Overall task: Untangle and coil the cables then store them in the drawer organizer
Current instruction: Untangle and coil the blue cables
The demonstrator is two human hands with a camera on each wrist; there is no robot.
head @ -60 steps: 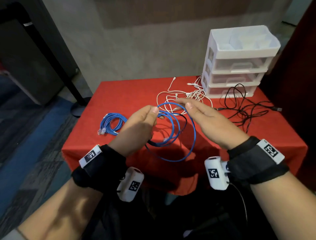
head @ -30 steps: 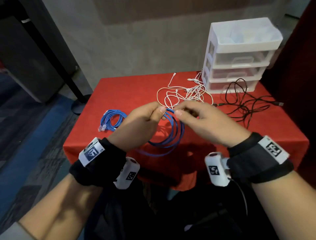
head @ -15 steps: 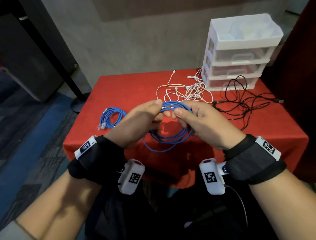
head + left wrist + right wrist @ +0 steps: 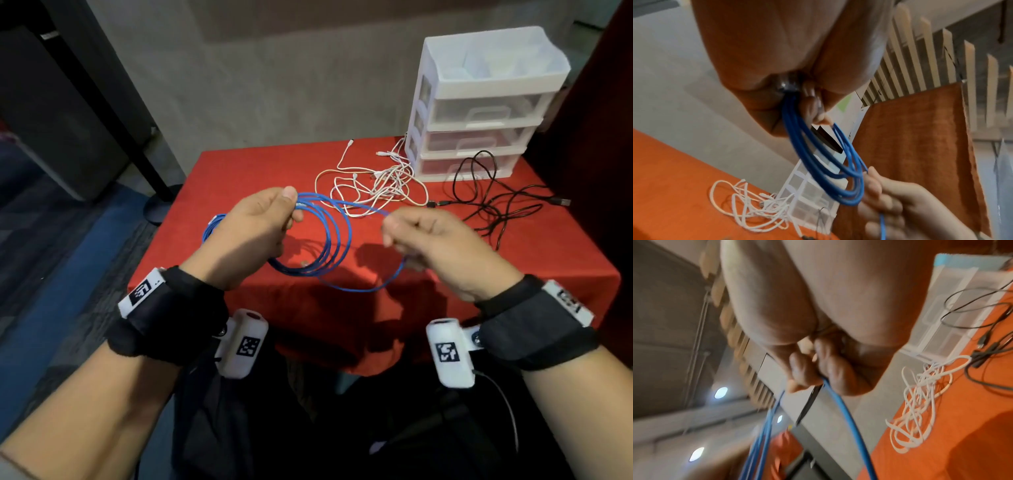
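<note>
second blue coil [image 4: 210, 226] far left on red table [image 4: 246, 164] | left hand [image 4: 253, 233] grips blue cable [image 4: 329, 246] loops above table | right hand [image 4: 442, 246] pinches its loose strand | white cables [image 4: 376, 185], black cable [image 4: 496, 205], drawer organizer [image 4: 479, 102] far right

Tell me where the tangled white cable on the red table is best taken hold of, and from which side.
Probably the white cable is best gripped at its knotted centre, from above: it lies flat in loose loops, so an outer loop would likely just trail. The near side looks open; the drawer organizer sits close behind.
</note>
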